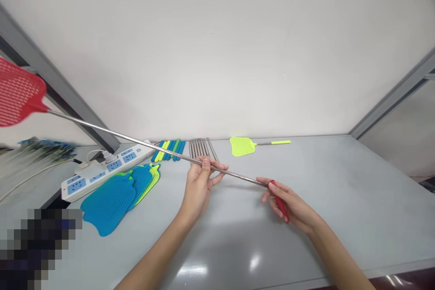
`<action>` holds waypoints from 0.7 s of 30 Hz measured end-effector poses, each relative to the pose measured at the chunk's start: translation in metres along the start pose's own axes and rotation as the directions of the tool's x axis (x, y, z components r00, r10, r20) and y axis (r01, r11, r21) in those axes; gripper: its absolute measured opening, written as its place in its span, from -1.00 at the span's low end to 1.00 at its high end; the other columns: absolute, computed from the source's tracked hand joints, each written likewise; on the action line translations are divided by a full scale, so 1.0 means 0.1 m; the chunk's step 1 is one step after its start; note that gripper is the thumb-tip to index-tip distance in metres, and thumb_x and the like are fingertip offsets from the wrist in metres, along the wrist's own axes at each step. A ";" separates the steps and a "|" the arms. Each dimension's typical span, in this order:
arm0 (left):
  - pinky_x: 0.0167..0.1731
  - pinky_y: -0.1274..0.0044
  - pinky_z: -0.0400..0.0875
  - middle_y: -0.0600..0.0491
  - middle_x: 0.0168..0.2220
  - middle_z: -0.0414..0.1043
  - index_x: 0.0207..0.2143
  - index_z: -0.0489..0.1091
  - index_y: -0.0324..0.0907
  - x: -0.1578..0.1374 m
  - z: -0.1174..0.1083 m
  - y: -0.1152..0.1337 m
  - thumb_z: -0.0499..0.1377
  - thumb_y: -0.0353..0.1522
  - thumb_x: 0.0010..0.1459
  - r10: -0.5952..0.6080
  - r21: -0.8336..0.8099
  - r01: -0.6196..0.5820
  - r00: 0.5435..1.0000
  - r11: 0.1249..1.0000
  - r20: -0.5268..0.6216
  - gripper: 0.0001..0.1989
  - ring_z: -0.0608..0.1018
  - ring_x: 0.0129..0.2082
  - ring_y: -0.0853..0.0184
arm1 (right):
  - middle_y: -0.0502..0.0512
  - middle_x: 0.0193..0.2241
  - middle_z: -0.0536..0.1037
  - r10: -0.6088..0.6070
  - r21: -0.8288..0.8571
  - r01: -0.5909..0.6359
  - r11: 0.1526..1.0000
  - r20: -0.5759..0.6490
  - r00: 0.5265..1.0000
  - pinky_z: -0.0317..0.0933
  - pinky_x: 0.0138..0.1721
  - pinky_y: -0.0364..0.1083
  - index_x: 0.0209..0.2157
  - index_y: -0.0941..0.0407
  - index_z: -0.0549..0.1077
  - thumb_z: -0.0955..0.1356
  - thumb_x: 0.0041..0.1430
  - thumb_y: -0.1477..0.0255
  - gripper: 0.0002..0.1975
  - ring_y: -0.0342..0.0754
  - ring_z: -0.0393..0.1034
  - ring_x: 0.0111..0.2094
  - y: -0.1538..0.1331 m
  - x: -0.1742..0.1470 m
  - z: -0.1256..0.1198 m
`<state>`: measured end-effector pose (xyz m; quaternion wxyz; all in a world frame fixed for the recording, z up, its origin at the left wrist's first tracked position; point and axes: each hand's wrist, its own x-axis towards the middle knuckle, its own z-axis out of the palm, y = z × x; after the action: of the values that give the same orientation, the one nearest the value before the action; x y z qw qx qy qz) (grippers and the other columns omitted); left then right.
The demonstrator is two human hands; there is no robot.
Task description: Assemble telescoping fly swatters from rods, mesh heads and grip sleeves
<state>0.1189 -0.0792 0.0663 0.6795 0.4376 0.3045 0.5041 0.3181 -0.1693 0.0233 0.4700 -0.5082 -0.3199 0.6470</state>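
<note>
A red fly swatter head (23,95) hangs in the air at the far left on a long extended metal rod (136,139). My left hand (201,179) is closed around the middle of that rod, thumb on top. At the rod's right end, my right hand (292,201) grips a red handle (281,206) that slants down at an angle to the rod. Fingers cover the point where rod and handle meet, so I cannot tell whether they are joined. Both hands are above the grey table (340,190).
A finished-looking yellow-green fly swatter (243,146) lies by the wall. Left of it are several metal rods (199,147) and several coloured handles (168,149). Blue swatter heads (108,201) overlap beside a white power strip (115,165). Grey frame posts (61,68) flank the table.
</note>
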 end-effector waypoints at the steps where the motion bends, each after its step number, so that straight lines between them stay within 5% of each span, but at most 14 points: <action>1: -0.25 0.34 0.33 0.11 -0.48 0.32 -0.45 0.17 -0.19 0.02 -0.01 0.05 0.02 -0.22 0.04 0.002 0.022 -0.002 1.000 1.000 -0.002 -0.79 0.45 -0.29 0.30 | 0.03 -0.46 0.42 0.024 -0.013 -0.025 1.000 -0.006 1.000 -0.07 -0.83 -0.30 -0.05 0.01 0.23 0.19 0.07 0.21 -0.60 -0.32 0.06 -0.77 0.02 -0.02 -0.04; 6: -0.30 0.38 0.35 0.14 -0.51 0.29 -0.45 0.16 -0.18 0.05 -0.05 0.20 0.02 -0.20 0.03 0.006 0.079 -0.005 1.000 0.997 -0.008 -0.78 0.45 -0.33 0.34 | -0.02 -0.58 0.36 0.203 -0.126 -0.204 0.971 -0.026 0.979 -0.26 -0.84 -0.30 -0.01 -0.01 0.16 0.16 0.05 0.14 -0.54 -0.33 -0.13 -0.80 0.09 -0.20 -0.24; 12: -0.31 0.37 0.35 0.15 -0.52 0.29 -0.47 0.17 -0.19 0.01 -0.09 0.31 0.02 -0.23 0.04 0.023 0.078 -0.019 0.999 0.997 -0.044 -0.80 0.47 -0.36 0.34 | -0.01 -0.53 0.30 0.178 -0.336 -0.228 0.914 -0.172 0.969 -0.15 -0.77 -0.26 -0.05 0.05 0.23 0.22 0.03 0.19 -0.56 -0.30 -0.06 -0.72 0.14 -0.48 -0.67; 21: -0.31 0.34 0.36 0.13 -0.52 0.30 -0.48 0.17 -0.19 -0.02 -0.08 0.36 0.02 -0.25 0.04 0.029 0.094 -0.025 0.998 0.995 -0.047 -0.81 0.47 -0.36 0.33 | 0.05 -0.47 0.38 0.096 -0.458 -0.065 0.887 0.045 0.994 -0.22 -0.70 -0.23 -0.11 0.12 0.29 0.25 0.04 0.28 -0.63 -0.29 -0.08 -0.67 0.09 -0.47 -0.61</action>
<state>0.0964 -0.0748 0.0954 0.6437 0.4606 0.3384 0.5088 0.3761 -0.2198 0.0148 0.2997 -0.5953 -0.4566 0.5893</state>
